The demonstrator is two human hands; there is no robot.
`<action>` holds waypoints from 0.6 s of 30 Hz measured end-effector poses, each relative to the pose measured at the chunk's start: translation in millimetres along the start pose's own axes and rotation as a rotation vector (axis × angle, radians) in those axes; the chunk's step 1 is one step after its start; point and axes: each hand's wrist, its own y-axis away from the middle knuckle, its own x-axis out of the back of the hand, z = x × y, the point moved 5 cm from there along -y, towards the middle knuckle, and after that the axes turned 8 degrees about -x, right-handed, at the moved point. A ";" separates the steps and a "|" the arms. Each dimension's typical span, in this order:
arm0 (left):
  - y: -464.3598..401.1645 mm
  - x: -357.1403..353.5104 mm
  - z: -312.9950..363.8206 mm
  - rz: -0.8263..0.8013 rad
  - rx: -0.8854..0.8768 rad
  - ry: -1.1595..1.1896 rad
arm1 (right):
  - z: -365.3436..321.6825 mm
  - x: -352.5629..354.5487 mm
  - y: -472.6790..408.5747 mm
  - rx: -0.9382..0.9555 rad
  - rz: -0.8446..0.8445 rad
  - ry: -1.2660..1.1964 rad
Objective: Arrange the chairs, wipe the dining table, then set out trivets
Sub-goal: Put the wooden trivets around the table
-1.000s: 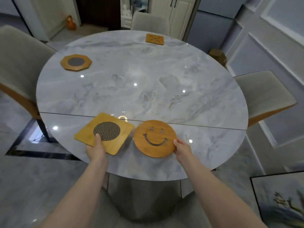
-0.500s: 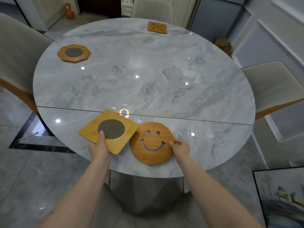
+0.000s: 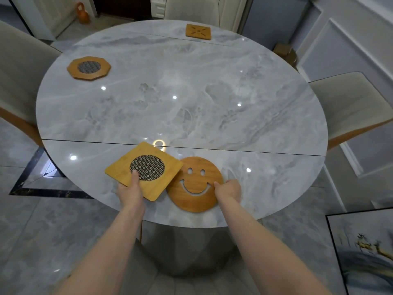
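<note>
Here, both hands were at the near edge of the round grey marble dining table [image 3: 191, 92], each holding a wooden trivet. The left hand [image 3: 130, 191] gripped the near corner of the square light-wood trivet with a round mesh centre [image 3: 144, 170], its thumb lying on top at the rim of the mesh and the fingers hidden beneath. That trivet sat turned like a diamond, and its right corner appeared to overlap the edge of the round darker-wood trivet with a cut-out smiling face [image 3: 194, 184], though whether it was lifted off the table could not be told from this angle. The right hand [image 3: 228, 189] pinched the right rim of the smiling trivet, fingers curled around its edge. The two hands were apart, one on each trivet.

Farther off, an octagonal wooden trivet with a mesh centre [image 3: 88, 68] lay flat near the table's left side, and a small square wooden trivet with slotted cuts [image 3: 198, 31] lay at the far edge. Beige upholstered chairs stood at the left [image 3: 19, 67], the right [image 3: 348, 107] and the far side [image 3: 191, 9]. A framed picture [image 3: 365, 252] lay on the floor at the lower right.
</note>
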 end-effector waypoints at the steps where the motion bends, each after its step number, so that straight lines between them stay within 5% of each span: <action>1: 0.2 -0.4 -0.3 -0.005 -0.003 0.001 | -3.0 1.2 2.9 0.086 0.066 0.064; 4: 1.6 -1.3 0.2 -0.013 -0.006 0.006 | -17.4 -3.5 18.2 0.506 0.101 0.151; 7: 3.0 -3.2 0.6 -0.018 -0.015 0.017 | -19.9 -22.4 31.4 0.758 -0.105 0.264; 11: 4.3 -2.6 0.8 -0.009 -0.031 0.013 | -7.9 -45.2 30.4 0.815 -0.231 0.551; 18: 6.3 -3.3 0.2 -0.020 -0.029 0.019 | -8.0 -48.3 27.7 0.828 -0.229 0.605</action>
